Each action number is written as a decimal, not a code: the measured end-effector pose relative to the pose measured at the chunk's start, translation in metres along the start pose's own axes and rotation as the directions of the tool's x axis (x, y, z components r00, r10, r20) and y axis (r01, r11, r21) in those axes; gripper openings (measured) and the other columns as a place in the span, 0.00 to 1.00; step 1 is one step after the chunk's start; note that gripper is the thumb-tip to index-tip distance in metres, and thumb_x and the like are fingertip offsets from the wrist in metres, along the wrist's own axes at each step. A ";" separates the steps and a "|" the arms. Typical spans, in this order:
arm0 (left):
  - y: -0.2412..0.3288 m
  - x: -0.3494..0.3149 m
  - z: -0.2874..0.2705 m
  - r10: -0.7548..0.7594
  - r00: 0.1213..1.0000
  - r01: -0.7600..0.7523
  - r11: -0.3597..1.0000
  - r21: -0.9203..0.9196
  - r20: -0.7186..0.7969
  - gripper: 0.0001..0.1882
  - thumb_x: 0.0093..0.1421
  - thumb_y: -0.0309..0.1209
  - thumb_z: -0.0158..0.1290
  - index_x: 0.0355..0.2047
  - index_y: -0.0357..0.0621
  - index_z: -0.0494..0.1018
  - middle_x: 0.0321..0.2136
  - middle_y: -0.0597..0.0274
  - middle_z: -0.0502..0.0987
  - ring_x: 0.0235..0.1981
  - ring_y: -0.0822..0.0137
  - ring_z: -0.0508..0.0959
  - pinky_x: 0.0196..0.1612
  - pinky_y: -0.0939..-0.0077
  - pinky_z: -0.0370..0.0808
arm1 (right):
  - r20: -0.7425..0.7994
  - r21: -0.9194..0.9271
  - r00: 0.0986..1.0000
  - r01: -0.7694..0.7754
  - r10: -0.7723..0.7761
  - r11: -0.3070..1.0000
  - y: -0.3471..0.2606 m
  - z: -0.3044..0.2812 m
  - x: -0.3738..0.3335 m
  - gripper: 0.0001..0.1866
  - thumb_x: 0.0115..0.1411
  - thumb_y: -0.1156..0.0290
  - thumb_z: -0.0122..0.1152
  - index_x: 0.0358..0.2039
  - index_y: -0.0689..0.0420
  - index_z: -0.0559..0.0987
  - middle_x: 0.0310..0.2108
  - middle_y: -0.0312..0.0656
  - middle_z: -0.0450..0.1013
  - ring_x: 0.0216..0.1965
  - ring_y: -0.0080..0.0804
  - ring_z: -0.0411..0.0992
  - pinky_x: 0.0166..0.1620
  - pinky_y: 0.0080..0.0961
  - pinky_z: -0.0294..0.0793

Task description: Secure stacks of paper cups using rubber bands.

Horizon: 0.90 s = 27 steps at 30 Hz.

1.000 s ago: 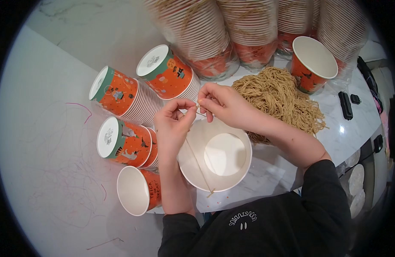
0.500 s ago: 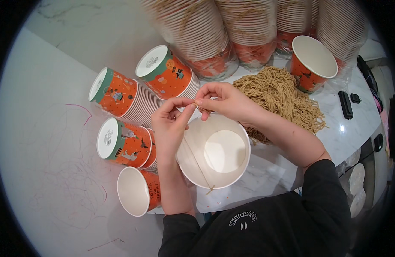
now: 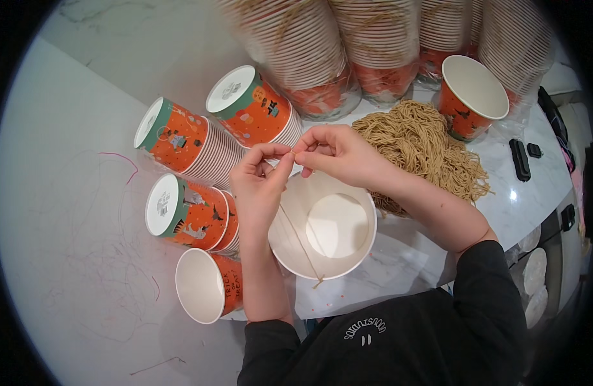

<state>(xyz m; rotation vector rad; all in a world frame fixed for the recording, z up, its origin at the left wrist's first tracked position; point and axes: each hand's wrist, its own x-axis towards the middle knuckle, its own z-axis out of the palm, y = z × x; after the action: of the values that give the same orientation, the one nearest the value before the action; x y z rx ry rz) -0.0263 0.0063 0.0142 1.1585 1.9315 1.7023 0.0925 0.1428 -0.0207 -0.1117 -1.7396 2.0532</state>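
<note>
A white-lined paper bucket (image 3: pixel 362 238) stands open side up below my hands. A thin tan cord (image 3: pixel 300 244) crosses its mouth from a knot at the near rim up toward my left hand (image 3: pixel 261 183). Above the far rim, that hand pinches the cord between thumb and fingertips. Its fingertips meet those of my right hand (image 3: pixel 332 154), also closed in a pinch at the same spot. The bit of cord between them is mostly hidden by the fingers. A heap of loose tan cords (image 3: pixel 418 145) lies just right of my right hand.
Stacked orange and green buckets (image 3: pixel 187 145) lie on their sides at the left, beside another stack (image 3: pixel 254 109). A single open bucket (image 3: pixel 206 283) lies nearer. Tall wrapped bucket stacks (image 3: pixel 296 58) line the back. Another bucket (image 3: pixel 470 96) stands behind the cords, near a black device (image 3: pixel 519 159).
My fingertips have drawn closer together, and the small piece of cord that showed between them is now mostly covered. The bucket has shifted very slightly.
</note>
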 end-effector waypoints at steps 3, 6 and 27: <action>0.002 0.000 0.003 0.017 1.000 -0.017 1.000 -0.009 -0.019 0.05 0.60 0.20 0.62 0.36 0.34 0.79 0.28 0.69 0.79 0.18 0.88 0.68 0.22 0.92 0.65 | 0.015 -0.012 1.000 -0.023 0.023 1.000 -0.002 -0.004 -0.001 0.08 0.68 0.74 0.59 0.42 0.66 0.77 0.36 0.38 0.77 0.35 0.22 0.77 0.42 0.18 0.76; 0.002 0.001 -0.001 -0.025 1.000 0.026 0.998 -0.054 0.016 0.06 0.58 0.19 0.61 0.36 0.34 0.78 0.33 0.66 0.79 0.20 0.87 0.68 0.23 0.91 0.67 | 0.012 0.024 0.999 -0.047 0.047 0.999 0.001 -0.006 0.000 0.08 0.68 0.74 0.59 0.42 0.66 0.77 0.36 0.38 0.77 0.35 0.22 0.77 0.42 0.18 0.77; 0.003 -0.001 -0.014 -0.171 0.977 0.185 0.976 -0.112 0.124 0.06 0.63 0.27 0.62 0.37 0.37 0.80 0.31 0.70 0.78 0.21 0.85 0.68 0.24 0.89 0.63 | 0.025 0.011 0.999 -0.037 0.037 0.999 -0.003 -0.001 -0.003 0.08 0.66 0.76 0.62 0.44 0.66 0.80 0.36 0.37 0.78 0.36 0.21 0.78 0.42 0.19 0.78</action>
<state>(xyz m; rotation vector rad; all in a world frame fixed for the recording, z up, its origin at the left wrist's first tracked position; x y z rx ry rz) -0.0342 -0.0042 0.0196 0.9837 1.7778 1.6005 0.0960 0.1428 -0.0181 -0.1165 -1.7521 2.0995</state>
